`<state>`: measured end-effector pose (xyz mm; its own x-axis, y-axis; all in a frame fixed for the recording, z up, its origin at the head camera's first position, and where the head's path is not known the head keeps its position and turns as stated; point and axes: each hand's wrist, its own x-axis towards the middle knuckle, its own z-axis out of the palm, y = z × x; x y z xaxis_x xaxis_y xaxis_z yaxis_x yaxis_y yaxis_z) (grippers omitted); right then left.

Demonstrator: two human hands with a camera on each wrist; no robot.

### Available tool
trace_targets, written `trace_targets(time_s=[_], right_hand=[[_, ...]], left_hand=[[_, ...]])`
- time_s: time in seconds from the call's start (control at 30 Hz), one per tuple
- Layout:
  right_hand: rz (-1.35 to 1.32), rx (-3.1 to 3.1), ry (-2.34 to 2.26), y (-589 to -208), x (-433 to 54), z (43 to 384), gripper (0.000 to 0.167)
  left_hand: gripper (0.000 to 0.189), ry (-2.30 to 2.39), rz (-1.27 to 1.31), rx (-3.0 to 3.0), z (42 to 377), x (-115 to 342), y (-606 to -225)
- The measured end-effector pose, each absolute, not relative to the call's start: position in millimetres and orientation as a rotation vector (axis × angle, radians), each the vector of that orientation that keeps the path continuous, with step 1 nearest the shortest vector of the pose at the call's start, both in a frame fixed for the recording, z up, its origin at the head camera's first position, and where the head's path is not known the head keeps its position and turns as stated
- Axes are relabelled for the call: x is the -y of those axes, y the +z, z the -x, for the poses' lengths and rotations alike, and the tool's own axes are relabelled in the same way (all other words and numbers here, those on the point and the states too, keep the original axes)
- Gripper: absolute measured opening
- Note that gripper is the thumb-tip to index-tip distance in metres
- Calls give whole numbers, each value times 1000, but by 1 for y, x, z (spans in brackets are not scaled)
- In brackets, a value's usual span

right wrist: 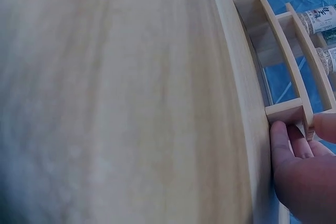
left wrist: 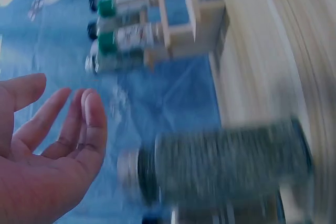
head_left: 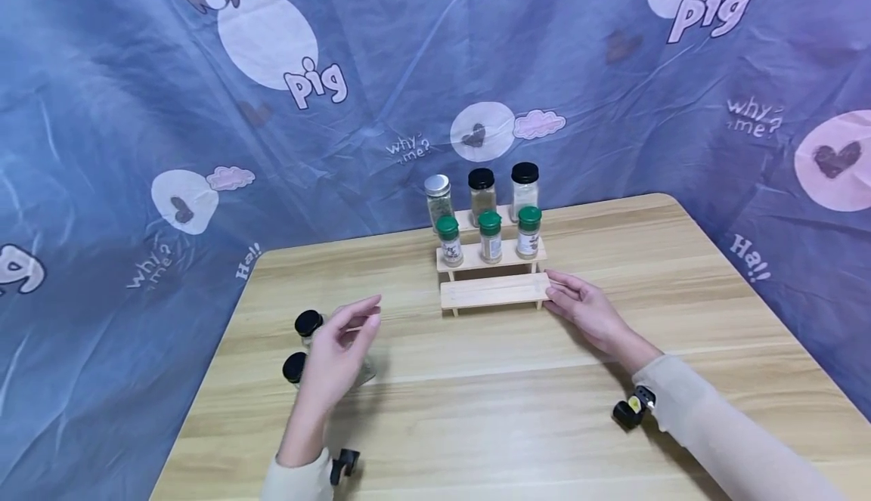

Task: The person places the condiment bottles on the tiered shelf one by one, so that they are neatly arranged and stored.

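My right hand (head_left: 588, 316) grips the right end of a three-step wooden rack (head_left: 493, 293) at its lowest shelf. In the right wrist view the thumb lies on top of the shelf end and fingers (right wrist: 283, 145) reach below it. My left hand (head_left: 336, 357) hovers above the table's left part with fingers loosely bent and nothing between them. Under and beside it stand black-capped jars (head_left: 309, 323), partly hidden by the hand. In the left wrist view a glass jar with greenish contents (left wrist: 231, 163) is close to the left hand but apart from it.
Three green-capped spice jars (head_left: 490, 236) stand on the middle shelf. On the top shelf are two black-capped jars (head_left: 525, 191) and a silver-capped jar (head_left: 438, 200). A blue printed cloth (head_left: 381, 55) hangs behind the wooden table (head_left: 490, 418).
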<state>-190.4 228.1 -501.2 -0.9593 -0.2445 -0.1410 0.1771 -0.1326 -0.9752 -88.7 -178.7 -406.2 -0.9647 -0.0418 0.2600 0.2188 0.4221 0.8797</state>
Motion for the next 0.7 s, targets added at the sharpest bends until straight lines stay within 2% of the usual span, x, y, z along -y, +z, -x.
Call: trace_targets(time_s=[0.17,0.33,0.5,0.7], right_hand=[[64,-1858,-2177,-500,-229,189,65],[57,-1849,-2188,-500,-230,189,64],[66,-1861,-2180,-500,-230,188,63],[77,-1879,-2167,-501,-229,189,63]], left_hand=[[26,-1482,52,2245,66,209,-407],[30,-1380,-109,2179,49,237,-413],[49,-1284,-299,2321,37,259,-424],[74,-1423,-377,2449,31,273,-442]])
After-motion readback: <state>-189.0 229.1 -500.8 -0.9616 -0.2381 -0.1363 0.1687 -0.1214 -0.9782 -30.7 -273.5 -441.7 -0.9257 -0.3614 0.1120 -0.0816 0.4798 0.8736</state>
